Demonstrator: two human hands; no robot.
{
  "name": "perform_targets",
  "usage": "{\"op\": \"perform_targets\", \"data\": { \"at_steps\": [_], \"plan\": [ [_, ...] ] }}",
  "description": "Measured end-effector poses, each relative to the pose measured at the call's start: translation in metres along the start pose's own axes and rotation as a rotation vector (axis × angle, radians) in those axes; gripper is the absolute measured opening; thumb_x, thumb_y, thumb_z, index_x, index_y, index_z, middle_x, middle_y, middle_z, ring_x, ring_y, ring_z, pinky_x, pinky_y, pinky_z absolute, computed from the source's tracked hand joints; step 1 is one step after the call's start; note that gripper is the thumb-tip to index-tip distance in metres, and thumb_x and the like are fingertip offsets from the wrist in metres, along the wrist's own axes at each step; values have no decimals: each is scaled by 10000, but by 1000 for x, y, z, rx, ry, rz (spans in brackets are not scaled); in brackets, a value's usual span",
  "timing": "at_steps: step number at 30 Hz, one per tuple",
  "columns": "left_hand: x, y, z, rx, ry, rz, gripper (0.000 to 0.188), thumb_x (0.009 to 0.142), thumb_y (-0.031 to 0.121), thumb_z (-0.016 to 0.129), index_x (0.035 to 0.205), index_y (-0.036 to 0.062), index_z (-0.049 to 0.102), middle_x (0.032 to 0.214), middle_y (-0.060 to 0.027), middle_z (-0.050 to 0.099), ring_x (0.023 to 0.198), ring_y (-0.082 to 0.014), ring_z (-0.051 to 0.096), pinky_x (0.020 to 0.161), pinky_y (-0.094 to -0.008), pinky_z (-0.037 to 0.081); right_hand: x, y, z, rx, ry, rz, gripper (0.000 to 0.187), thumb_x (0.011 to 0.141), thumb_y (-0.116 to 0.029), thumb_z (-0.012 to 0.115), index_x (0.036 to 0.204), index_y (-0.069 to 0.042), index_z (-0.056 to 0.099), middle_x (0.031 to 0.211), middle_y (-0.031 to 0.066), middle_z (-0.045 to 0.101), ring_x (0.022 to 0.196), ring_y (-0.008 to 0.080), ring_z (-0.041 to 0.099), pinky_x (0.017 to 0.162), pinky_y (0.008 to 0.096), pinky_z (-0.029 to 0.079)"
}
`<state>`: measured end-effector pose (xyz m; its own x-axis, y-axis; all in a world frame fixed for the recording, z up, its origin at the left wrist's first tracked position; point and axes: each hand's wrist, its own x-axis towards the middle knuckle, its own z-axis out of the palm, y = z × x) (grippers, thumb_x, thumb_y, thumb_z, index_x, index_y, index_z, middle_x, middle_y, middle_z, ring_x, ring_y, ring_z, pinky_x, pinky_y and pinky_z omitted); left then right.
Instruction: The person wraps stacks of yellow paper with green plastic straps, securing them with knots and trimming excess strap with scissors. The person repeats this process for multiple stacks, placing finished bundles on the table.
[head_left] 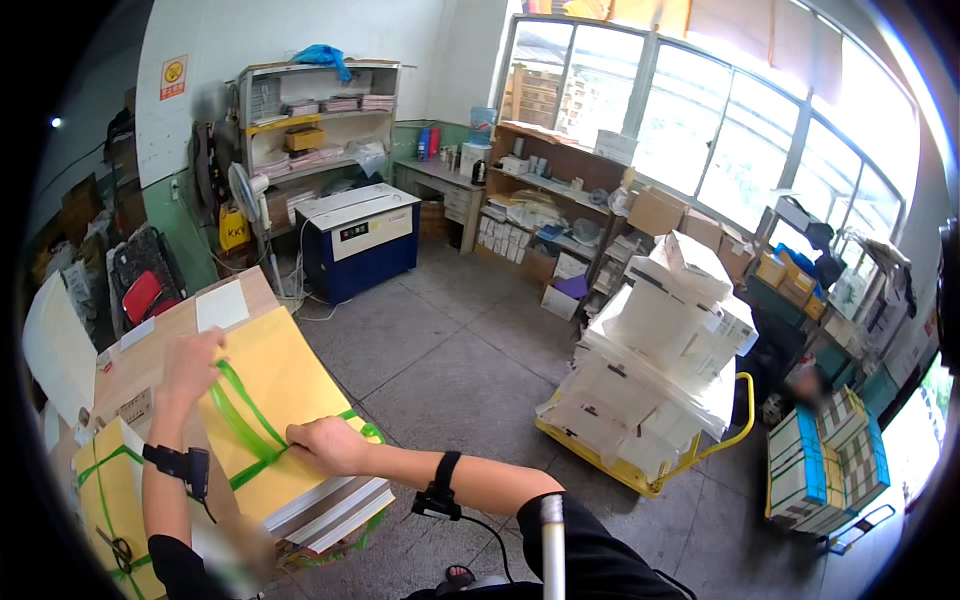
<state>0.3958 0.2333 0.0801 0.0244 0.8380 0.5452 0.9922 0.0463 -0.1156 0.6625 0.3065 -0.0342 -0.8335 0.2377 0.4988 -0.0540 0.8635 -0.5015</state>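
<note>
A stack of paper with a yellow cover sheet lies on the table before me, bound with green plastic strap. My left hand, somewhat blurred, is closed at the far end of a strap loop that rises off the cover. My right hand is a fist at the strap crossing near the stack's right side, with strap running into its fingers. To the left lies a second yellow-topped bundle, also strapped in green. A pair of black-handled scissors rests on it.
The wooden tabletop holds a white sheet. Beyond it stand a fan and a blue-and-white strapping machine. A yellow trolley with white packages is at right, farther right a cart of strapped bundles.
</note>
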Motion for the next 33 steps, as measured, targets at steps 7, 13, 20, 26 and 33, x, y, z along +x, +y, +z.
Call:
{"op": "perform_targets", "data": {
  "at_steps": [7,13,20,26,33],
  "plan": [
    [-17,-67,13,-139,-73,-488,791,838,3,650,1541,178,334,880,-196,667,831,-343,676,659,-429,484,-5,3,-12,6,-27,23,157,897,-171,599,843,-32,549,710,178,632,690,390,642,656,488,503],
    [-52,-39,11,-472,-23,-424,685,849,101,691,1469,66,402,942,-192,655,851,-339,660,729,-420,508,0,6,-4,-10,-11,4,159,878,-173,600,830,-31,550,706,183,645,675,401,643,651,495,515],
    [-77,32,-14,-305,33,-418,707,848,202,736,1427,-29,401,1454,-285,440,1379,-418,408,1161,-447,325,2,15,18,-3,55,-1,95,851,-153,615,838,-60,600,696,202,646,673,417,663,639,510,543],
    [-70,69,-4,-29,-363,-601,634,1007,554,440,738,48,712,690,-141,686,710,-377,672,696,-470,519,-4,3,-5,-105,54,-46,119,883,-162,615,813,-71,585,638,163,648,577,361,662,545,480,545],
    [-52,109,50,-274,-458,-575,470,930,427,495,780,53,737,771,-196,701,785,-369,695,737,-475,530,2,-1,0,-87,13,-114,182,901,-196,630,818,-57,547,672,178,655,597,381,645,559,479,522]
  ]
}}
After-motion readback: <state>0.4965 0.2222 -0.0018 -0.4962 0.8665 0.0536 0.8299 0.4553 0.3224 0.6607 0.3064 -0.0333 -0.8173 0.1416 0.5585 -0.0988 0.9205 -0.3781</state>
